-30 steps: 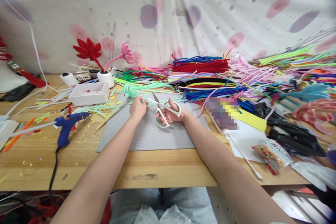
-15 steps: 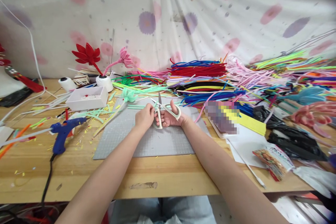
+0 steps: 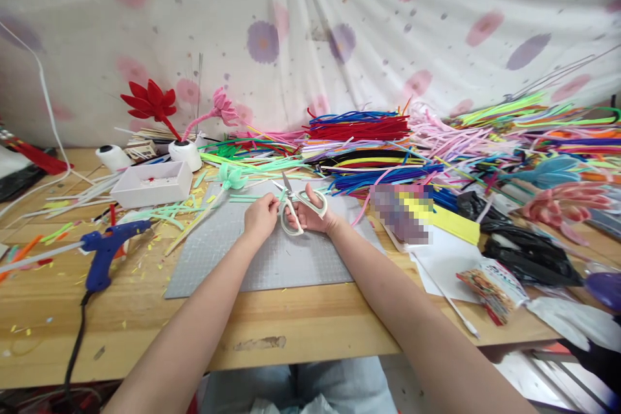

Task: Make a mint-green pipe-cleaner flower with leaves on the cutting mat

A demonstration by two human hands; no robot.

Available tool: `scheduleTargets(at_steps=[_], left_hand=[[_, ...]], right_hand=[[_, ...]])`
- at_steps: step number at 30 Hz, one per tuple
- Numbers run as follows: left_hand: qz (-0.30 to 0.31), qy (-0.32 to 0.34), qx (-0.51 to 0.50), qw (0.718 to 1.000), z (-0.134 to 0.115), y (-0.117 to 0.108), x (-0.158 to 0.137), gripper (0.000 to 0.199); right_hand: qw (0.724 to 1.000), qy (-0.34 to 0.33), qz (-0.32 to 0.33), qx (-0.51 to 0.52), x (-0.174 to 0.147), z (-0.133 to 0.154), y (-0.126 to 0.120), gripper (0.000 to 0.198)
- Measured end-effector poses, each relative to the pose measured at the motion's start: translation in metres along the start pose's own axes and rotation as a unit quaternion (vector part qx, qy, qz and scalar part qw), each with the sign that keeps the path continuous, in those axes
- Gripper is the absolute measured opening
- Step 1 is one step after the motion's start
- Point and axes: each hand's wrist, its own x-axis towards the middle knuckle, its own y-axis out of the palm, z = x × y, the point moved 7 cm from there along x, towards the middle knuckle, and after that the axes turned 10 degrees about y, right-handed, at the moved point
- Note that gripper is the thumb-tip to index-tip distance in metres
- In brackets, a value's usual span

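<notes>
White-handled scissors (image 3: 317,204) are in my right hand (image 3: 310,215), with the thumb through one loop and fingers at the other; the blades point up and away, partly apart. Close by on the left, my left hand (image 3: 262,215) is closed in a pinch beside the blades. A short mint-green strip shows at its fingertips, seemingly a pipe cleaner, and it reaches the scissors. Both hands are over a grey cutting mat (image 3: 208,262). Mint-green pipe cleaner pieces (image 3: 245,197) lie behind my left hand, near a mint-green flower (image 3: 231,177) on a pale stem.
A blue glue gun (image 3: 104,252) with a black cord lies at left, near a white box (image 3: 152,184). Red (image 3: 151,103) and pink flowers stand in a white holder. Bundled pipe cleaners (image 3: 359,128) line the back. Black plastic (image 3: 531,255) and a snack packet (image 3: 495,288) lie at right.
The scissors have turned slightly in my right hand and their lower loop has swung outward. My left hand stays pinched beside them. The whole view has shifted a little.
</notes>
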Motion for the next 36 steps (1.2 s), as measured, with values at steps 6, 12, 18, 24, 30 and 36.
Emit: scheduleTargets(at_steps=[6,12,18,24,30,36], left_hand=[[0.026,0.021,0.008,0.999,0.007,0.001,-0.010,0.015],[0.019,0.094,0.048,0.994,-0.002,-0.017,-0.002,0.031],[0.049,0.083,0.178,0.979,0.025,-0.022,0.018,0.021],[0.102,0.081,0.251,0.959,0.038,-0.014,0.021,0.023],[0.054,0.147,0.217,0.964,0.014,-0.031,0.018,0.025],[0.020,0.155,0.174,0.972,0.003,-0.057,0.015,0.025]], right_hand=[[0.992,-0.104,-0.051,-0.044,-0.010,0.019,-0.013,0.063],[0.894,-0.089,-0.246,-0.363,-0.033,0.037,-0.016,0.045],[0.695,0.027,-0.269,-0.666,-0.069,0.061,-0.018,0.018],[0.602,0.096,-0.341,-0.715,-0.076,0.060,-0.037,0.017],[0.491,-0.083,-0.462,-0.733,-0.070,0.077,0.001,0.037],[0.495,-0.086,-0.472,-0.725,-0.053,0.068,0.006,0.019]])
